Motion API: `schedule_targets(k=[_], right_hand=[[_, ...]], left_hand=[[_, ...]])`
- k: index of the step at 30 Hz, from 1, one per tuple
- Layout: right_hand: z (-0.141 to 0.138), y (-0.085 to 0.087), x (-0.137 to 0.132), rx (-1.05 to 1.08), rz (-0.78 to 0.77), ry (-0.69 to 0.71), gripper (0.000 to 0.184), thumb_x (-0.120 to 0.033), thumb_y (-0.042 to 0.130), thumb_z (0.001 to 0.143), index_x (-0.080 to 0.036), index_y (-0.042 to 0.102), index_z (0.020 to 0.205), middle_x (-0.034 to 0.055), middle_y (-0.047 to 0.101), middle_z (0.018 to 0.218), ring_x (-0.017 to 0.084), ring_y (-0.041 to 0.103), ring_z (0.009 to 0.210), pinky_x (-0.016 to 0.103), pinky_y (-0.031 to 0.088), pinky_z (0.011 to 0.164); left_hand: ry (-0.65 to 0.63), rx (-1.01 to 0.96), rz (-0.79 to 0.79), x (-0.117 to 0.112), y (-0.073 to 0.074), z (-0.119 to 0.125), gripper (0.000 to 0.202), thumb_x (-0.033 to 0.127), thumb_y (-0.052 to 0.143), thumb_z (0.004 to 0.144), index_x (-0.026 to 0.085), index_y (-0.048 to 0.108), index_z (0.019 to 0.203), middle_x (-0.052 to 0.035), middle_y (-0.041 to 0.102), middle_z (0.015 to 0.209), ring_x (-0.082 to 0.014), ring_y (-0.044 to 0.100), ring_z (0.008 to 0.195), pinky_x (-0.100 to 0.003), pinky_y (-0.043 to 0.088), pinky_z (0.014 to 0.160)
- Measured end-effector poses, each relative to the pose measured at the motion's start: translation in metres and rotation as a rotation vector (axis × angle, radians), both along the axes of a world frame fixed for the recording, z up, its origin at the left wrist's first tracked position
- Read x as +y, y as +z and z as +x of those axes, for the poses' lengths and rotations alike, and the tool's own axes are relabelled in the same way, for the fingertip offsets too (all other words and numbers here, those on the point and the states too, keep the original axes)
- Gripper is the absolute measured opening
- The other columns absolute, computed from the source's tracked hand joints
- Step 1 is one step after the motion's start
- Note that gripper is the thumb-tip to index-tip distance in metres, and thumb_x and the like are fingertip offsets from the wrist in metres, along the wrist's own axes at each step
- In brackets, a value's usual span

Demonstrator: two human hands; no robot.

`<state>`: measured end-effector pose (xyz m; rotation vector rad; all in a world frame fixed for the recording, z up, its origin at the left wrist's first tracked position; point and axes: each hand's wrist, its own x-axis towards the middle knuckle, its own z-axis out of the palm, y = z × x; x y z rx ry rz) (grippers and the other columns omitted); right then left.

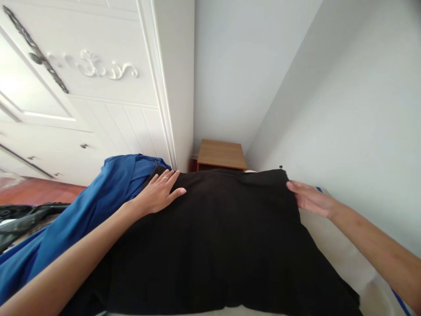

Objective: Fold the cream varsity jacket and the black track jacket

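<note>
A black garment (pixel 223 237) lies spread flat across the bed in front of me. My left hand (pixel 159 191) rests palm down on its far left corner, fingers stretched out and together, a ring on one finger. My right hand (pixel 309 197) lies at the garment's far right edge, fingers extended and touching the cloth. A blue garment (pixel 82 210) lies crumpled under and beside the black one on the left, beneath my left forearm.
A white wardrobe (pixel 98 87) with carved trim stands at the left. A small wooden bedside table (pixel 221 154) sits in the far corner. White walls close in on the right. Dark clothing (pixel 23 219) lies at the far left, with red-brown floor behind it.
</note>
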<state>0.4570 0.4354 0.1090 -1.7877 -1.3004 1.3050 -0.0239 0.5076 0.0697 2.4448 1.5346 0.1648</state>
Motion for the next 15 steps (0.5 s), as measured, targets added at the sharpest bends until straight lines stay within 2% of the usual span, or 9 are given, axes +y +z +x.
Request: schedule_targets(k=[3, 5, 8, 11, 13, 15], right_hand=[[-0.001, -0.023, -0.007, 0.111, -0.080, -0.159, 0.026, -0.039, 0.072, 0.075, -0.019, 0.066, 0.091, 0.0151, 0.074, 0.103, 0.028, 0.071, 0.091, 0.037, 0.058, 0.085], [-0.002, -0.034, -0.007, 0.051, -0.064, -0.270, 0.017, -0.032, 0.069, 0.075, -0.018, 0.064, 0.083, 0.0142, 0.075, 0.094, 0.026, 0.071, 0.082, 0.036, 0.059, 0.079], [-0.005, -0.040, -0.008, -0.048, -0.015, -0.340, 0.012, -0.024, 0.063, 0.074, -0.017, 0.064, 0.084, 0.0135, 0.074, 0.088, 0.025, 0.071, 0.080, 0.035, 0.059, 0.074], [-0.009, -0.032, -0.018, -0.133, 0.056, -0.391, 0.028, -0.026, 0.061, 0.076, -0.017, 0.063, 0.102, 0.0145, 0.072, 0.099, 0.027, 0.070, 0.093, 0.035, 0.058, 0.076], [-0.010, -0.023, -0.034, -0.212, 0.135, -0.413, 0.040, -0.031, 0.061, 0.079, -0.019, 0.059, 0.116, 0.0156, 0.068, 0.116, 0.029, 0.065, 0.108, 0.036, 0.056, 0.084], [-0.014, -0.014, -0.059, -0.328, 0.235, -0.371, 0.044, -0.039, 0.061, 0.082, -0.023, 0.057, 0.123, 0.0154, 0.063, 0.127, 0.030, 0.060, 0.118, 0.039, 0.052, 0.095]], left_hand=[[0.025, 0.026, 0.021, -0.010, -0.015, -0.011, 0.087, 0.070, 0.028, 0.092, 0.010, 0.030, 0.155, -0.0186, 0.031, 0.159, -0.0324, 0.019, 0.151, -0.052, 0.016, 0.121], [0.024, 0.000, 0.038, -0.011, -0.026, -0.020, 0.089, 0.069, 0.026, 0.091, 0.006, 0.033, 0.154, -0.0200, 0.031, 0.159, -0.0313, 0.020, 0.151, -0.049, 0.016, 0.122], [0.034, -0.105, 0.010, -0.014, -0.035, -0.032, 0.087, 0.064, 0.020, 0.093, 0.001, 0.032, 0.152, -0.0212, 0.029, 0.160, -0.0290, 0.021, 0.151, -0.045, 0.019, 0.122], [0.089, -0.214, -0.027, -0.026, -0.026, -0.042, 0.087, 0.063, 0.017, 0.092, 0.001, 0.030, 0.152, -0.0201, 0.028, 0.160, -0.0270, 0.020, 0.151, -0.044, 0.019, 0.122], [0.136, -0.268, -0.020, -0.041, -0.011, -0.047, 0.090, 0.065, 0.018, 0.091, 0.001, 0.032, 0.151, -0.0197, 0.029, 0.160, -0.0268, 0.019, 0.152, -0.043, 0.016, 0.123], [0.191, -0.306, -0.028, -0.060, 0.006, -0.051, 0.093, 0.069, 0.019, 0.089, 0.001, 0.035, 0.150, -0.0199, 0.034, 0.158, -0.0275, 0.023, 0.150, -0.041, 0.015, 0.123]])
